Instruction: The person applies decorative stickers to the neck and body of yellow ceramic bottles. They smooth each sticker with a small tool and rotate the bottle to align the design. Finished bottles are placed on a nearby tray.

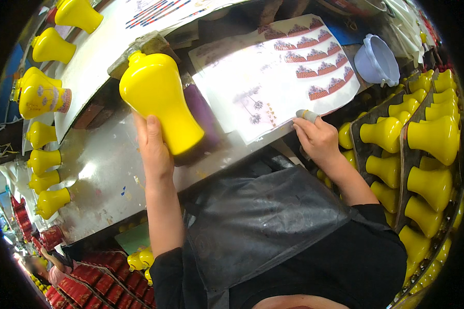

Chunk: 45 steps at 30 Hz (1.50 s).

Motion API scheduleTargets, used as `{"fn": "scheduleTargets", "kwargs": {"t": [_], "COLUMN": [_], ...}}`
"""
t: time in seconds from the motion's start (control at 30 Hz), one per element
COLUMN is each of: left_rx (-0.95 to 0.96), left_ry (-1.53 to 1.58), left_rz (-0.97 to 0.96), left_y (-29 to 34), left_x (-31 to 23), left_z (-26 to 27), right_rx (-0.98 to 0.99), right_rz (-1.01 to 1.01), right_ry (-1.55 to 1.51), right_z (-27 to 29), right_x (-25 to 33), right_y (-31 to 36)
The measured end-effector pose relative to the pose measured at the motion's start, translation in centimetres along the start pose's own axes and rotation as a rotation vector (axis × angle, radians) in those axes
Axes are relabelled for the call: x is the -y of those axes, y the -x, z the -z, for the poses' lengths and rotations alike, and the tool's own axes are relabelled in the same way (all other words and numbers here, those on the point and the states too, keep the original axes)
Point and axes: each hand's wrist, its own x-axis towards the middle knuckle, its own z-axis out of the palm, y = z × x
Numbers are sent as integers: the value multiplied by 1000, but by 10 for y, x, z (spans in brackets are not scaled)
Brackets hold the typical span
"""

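Observation:
My left hand [157, 147] is wrapped round a glossy yellow bottle-shaped vase [157, 95], bare of pattern on the side I see. It lies tilted, its narrow neck towards a worn block [162, 40] at the back and its wide base towards me. At the near right edge of a white decal sheet [224, 92], my right hand [318, 138] has its thumb and forefinger close together; a grey cover [308, 115] sits on one finger. Whether anything is pinched there is too small to tell. The sheet bears purple trees and rows of reddish scalloped borders.
A pale blue bucket [376, 61] stands beyond my right hand. Racks of yellow vases [432, 139] fill the right side. Several more vases line the left, one patterned vase [41, 99] among them. Red items [95, 280] and another person [49, 265] are at lower left.

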Motion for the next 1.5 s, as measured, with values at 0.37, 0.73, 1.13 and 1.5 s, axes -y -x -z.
{"fn": "scheduleTargets", "kwargs": {"t": [0.37, 0.73, 1.13, 1.5], "left_rx": [-23, 8, -84, 34], "left_ry": [-129, -4, -200, -808], "left_rz": [-164, -109, -93, -822], "left_y": [-2, 4, 24, 63], "left_x": [12, 5, -22, -57], "left_z": [1, -3, -13, -82], "right_rx": [26, 362, 128, 362], "right_rz": [-149, -220, -516, -533], "right_ry": [224, 291, -455, -1143], "right_z": [17, 29, 29, 65], "right_x": [-40, -36, -33, 88], "right_y": [1, 12, 5, -69]}}
